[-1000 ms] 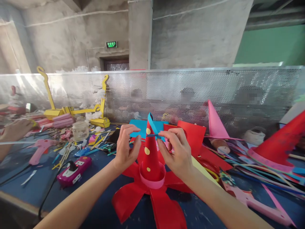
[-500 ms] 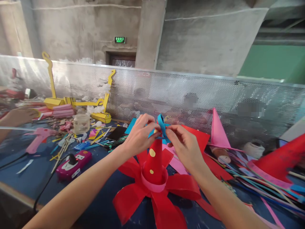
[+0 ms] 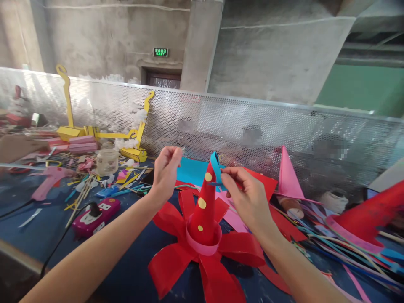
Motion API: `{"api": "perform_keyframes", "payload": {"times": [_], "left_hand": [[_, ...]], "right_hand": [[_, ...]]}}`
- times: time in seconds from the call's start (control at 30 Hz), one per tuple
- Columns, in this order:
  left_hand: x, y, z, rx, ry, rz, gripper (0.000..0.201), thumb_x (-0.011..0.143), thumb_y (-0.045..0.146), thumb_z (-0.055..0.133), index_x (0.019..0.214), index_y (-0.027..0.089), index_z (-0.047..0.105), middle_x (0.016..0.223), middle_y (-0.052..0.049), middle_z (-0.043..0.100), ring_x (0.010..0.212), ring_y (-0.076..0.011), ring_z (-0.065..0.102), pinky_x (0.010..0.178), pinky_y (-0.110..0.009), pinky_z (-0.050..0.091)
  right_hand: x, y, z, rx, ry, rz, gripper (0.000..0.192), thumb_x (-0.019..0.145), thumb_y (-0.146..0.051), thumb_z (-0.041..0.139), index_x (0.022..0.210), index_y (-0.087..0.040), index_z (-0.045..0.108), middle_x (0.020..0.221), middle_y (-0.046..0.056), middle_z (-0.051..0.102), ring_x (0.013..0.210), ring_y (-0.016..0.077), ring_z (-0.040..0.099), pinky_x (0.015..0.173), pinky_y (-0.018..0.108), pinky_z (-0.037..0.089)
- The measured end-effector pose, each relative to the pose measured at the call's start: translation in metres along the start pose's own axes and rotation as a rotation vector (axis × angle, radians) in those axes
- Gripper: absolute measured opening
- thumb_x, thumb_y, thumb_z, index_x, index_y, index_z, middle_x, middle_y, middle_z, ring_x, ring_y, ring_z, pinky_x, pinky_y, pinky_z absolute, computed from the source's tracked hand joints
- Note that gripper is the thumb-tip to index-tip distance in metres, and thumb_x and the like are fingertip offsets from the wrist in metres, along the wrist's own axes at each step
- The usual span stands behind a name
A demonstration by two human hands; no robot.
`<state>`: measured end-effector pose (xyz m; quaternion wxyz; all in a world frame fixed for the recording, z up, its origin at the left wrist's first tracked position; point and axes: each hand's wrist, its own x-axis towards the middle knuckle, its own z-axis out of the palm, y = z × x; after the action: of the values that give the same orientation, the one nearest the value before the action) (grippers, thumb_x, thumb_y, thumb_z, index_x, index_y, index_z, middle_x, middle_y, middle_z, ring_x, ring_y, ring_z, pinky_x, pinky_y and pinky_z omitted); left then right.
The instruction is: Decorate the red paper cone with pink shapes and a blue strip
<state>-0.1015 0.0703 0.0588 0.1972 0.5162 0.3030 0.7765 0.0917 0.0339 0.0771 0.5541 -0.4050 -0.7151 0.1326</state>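
Observation:
A red cone (image 3: 205,219) with yellow dots stands upright inside a pink ring (image 3: 203,248), with red petal-like loops (image 3: 170,265) spread around its base. At its tip is a looped blue strip (image 3: 216,166). My right hand (image 3: 248,193) pinches this strip between thumb and fingers at the cone's right side. Left of the cone and apart from it, my left hand (image 3: 166,170) is raised with its fingers closed; whatever they may hold is hidden.
A pink glue gun (image 3: 50,181) and a purple power strip (image 3: 96,216) lie on the left among scraps. Yellow hooked pieces (image 3: 134,153) stand behind. To the right are a pink cone (image 3: 288,176), another red cone (image 3: 375,210) and thin coloured strips. A perforated metal panel (image 3: 221,126) borders the back.
My left hand has left the cone's tip and moved left, its fingers closing. My right hand stays at the blue strip. At the far left, another person's hand has moved and is blurred.

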Motion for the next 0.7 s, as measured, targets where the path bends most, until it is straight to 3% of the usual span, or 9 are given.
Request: {"api": "perform_keyframes", "payload": {"times": [0.03,0.1,0.17,0.23,0.33,0.43,0.57,0.7], "left_hand": [[-0.001,-0.003,-0.003,-0.023,0.019,-0.06,0.03,0.094,0.04,0.052,0.071,0.02,0.051,0.07,0.001,0.049,0.064,-0.012,0.045,0.06,-0.025,0.038],[-0.002,-0.006,-0.006,-0.018,-0.057,-0.096,0.031,0.092,0.04,0.055,0.07,0.018,0.056,0.072,0.0,0.053,0.068,-0.0126,0.049,0.062,-0.025,0.04],[-0.002,-0.005,-0.004,-0.048,-0.22,-0.075,0.012,0.085,0.031,0.064,0.09,0.02,0.066,0.094,-0.003,0.062,0.086,-0.0151,0.055,0.071,-0.025,0.044],[0.001,0.0,0.002,-0.134,-0.373,-0.025,0.035,0.078,0.02,0.07,0.112,0.025,0.064,0.117,-0.003,0.06,0.108,-0.0183,0.053,0.081,-0.027,0.045],[0.008,0.009,0.009,-0.241,-0.54,0.025,0.034,0.073,0.011,0.067,0.105,0.025,0.066,0.129,-0.004,0.054,0.118,-0.0206,0.049,0.089,-0.03,0.044],[0.01,0.012,0.007,-0.216,-0.636,0.07,0.028,0.069,0.007,0.065,0.092,0.021,0.066,0.122,-0.005,0.055,0.111,-0.02,0.053,0.088,-0.031,0.043],[0.001,0.01,-0.007,-0.041,-0.774,0.127,0.028,0.074,0.014,0.07,0.1,0.021,0.062,0.1,-0.003,0.061,0.092,-0.017,0.054,0.081,-0.032,0.042],[-0.01,0.01,-0.007,0.109,-0.743,0.21,0.017,0.081,0.026,0.072,0.095,0.021,0.064,0.095,-0.003,0.064,0.087,-0.0167,0.054,0.08,-0.033,0.043]], "right_hand": [[-0.003,0.002,0.0,-0.002,0.021,-0.02,0.017,0.09,-0.037,0.058,0.09,-0.021,0.065,0.071,0.0,0.063,0.06,0.0135,0.057,0.052,0.026,0.048],[-0.01,0.007,0.0,-0.011,0.078,-0.104,0.016,0.094,-0.034,0.054,0.096,-0.021,0.063,0.079,0.002,0.063,0.063,0.0133,0.058,0.052,0.026,0.05],[-0.017,0.013,0.001,-0.056,0.144,-0.25,0.014,0.096,-0.029,0.052,0.102,-0.021,0.062,0.093,0.005,0.061,0.072,0.0141,0.061,0.058,0.027,0.054],[-0.022,0.018,0.001,-0.127,0.176,-0.404,0.014,0.094,-0.022,0.054,0.106,-0.022,0.061,0.102,0.005,0.055,0.074,0.0126,0.06,0.064,0.029,0.056],[-0.023,0.02,0.002,-0.225,0.169,-0.542,0.02,0.09,-0.019,0.061,0.109,-0.023,0.061,0.105,0.004,0.049,0.065,0.0088,0.055,0.065,0.032,0.056],[-0.019,0.017,0.003,-0.297,0.156,-0.576,0.018,0.089,-0.019,0.063,0.107,-0.023,0.063,0.103,0.005,0.046,0.072,0.0131,0.056,0.068,0.037,0.055],[-0.015,0.017,0.007,-0.325,0.151,-0.57,0.013,0.091,-0.019,0.061,0.103,-0.022,0.065,0.095,0.004,0.046,0.076,0.0171,0.055,0.067,0.039,0.053],[-0.016,0.02,0.01,-0.289,0.145,-0.581,0.013,0.091,-0.017,0.062,0.102,-0.023,0.065,0.095,0.004,0.049,0.075,0.0161,0.054,0.066,0.036,0.053]]}}
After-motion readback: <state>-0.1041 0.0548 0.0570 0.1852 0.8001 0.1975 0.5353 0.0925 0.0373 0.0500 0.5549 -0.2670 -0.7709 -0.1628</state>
